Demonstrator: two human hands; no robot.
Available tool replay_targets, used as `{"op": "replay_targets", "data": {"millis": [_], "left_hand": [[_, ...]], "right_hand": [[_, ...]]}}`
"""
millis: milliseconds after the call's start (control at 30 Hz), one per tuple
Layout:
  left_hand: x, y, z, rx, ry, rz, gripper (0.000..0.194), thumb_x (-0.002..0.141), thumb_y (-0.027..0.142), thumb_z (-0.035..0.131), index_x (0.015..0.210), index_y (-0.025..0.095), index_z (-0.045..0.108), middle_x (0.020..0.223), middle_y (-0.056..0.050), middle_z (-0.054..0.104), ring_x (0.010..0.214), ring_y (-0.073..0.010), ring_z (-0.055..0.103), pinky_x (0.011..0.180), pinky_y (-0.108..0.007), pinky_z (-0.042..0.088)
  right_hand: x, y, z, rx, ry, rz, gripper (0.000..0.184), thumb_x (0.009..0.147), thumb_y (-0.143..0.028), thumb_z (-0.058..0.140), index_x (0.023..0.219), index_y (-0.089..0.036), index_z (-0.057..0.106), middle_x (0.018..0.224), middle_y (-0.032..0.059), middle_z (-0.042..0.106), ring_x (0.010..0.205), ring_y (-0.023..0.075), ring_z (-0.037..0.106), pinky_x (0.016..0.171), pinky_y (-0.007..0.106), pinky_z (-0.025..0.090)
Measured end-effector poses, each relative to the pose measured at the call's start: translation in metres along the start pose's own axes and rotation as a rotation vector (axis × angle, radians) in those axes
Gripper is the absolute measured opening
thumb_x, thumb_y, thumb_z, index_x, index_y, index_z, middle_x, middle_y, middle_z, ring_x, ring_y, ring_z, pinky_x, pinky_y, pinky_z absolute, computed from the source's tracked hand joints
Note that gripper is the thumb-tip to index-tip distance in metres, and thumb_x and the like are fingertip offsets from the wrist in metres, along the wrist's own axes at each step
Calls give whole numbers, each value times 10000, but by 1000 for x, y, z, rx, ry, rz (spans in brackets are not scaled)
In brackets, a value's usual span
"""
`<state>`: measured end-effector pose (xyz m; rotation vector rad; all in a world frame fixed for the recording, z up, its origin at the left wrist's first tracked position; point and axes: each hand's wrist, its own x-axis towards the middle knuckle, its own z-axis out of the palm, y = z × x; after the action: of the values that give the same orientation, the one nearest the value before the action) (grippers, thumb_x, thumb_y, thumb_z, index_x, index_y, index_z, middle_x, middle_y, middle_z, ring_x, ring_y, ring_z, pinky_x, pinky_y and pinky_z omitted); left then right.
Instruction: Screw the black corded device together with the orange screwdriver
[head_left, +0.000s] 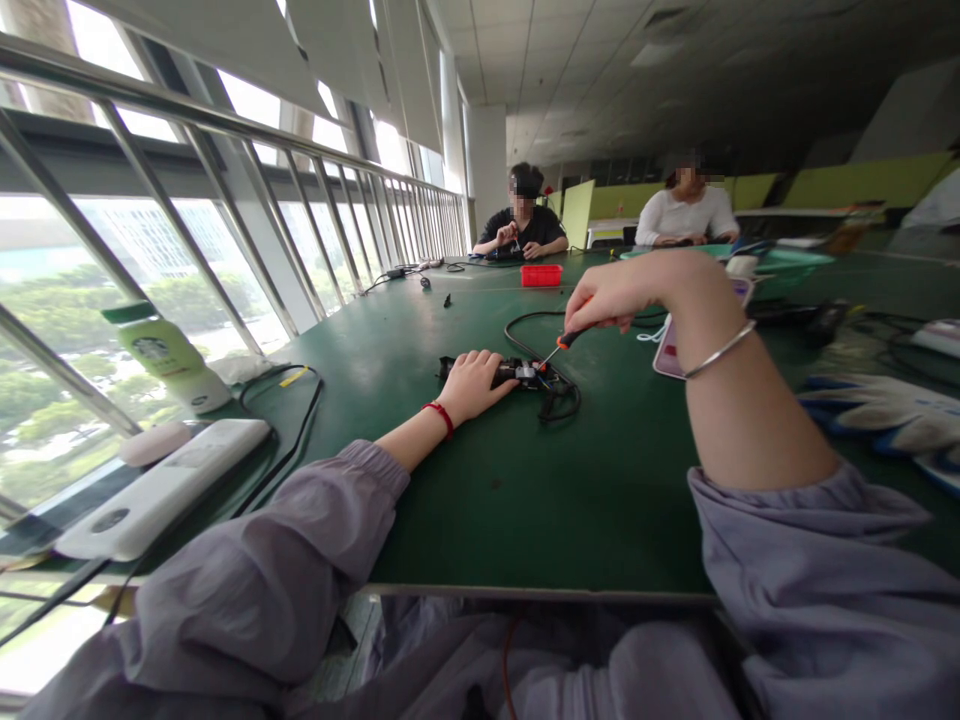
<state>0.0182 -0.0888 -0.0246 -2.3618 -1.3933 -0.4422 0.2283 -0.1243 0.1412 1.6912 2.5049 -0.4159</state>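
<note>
On the green table lies a black elongated device (531,373) with its inner parts and small wires showing at the right end. My left hand (474,385) is wrapped over its body and presses it to the table. A screwdriver (564,341) with an orange and black handle is gripped in my right hand (615,293), its shaft slanting down to the device's exposed end. Exactly where the tip touches is too small to tell. A black cable (559,405) loops from that end across the table.
A red tray (541,275) stands ahead, near two people seated across the table. To the left are a green bottle (166,355), a white power bank (169,490) and cables by the railing. Gloves (885,410) and a phone (670,350) lie to the right.
</note>
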Motion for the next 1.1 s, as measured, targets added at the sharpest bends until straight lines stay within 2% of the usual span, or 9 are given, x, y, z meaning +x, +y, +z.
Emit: {"op": "replay_targets", "data": {"millis": [833, 1100], "left_hand": [[1, 2, -1, -8, -7, -5, 410, 888, 511, 418, 1066, 165, 544, 1033, -92, 589, 974, -252, 514, 863, -369, 374], [1, 0, 0, -8, -6, -3, 411, 889, 516, 410, 1065, 169, 543, 1024, -89, 586, 963, -247, 514, 855, -366, 372]], "right_hand": [[7, 1, 2, 6, -18, 10, 187, 777, -328, 583, 809, -157, 652, 629, 36, 497, 516, 128, 453, 566, 309, 481], [-1, 0, 0, 35, -13, 17, 167, 783, -309, 585, 819, -159, 648, 598, 15, 466, 509, 121, 445, 571, 301, 464]]}}
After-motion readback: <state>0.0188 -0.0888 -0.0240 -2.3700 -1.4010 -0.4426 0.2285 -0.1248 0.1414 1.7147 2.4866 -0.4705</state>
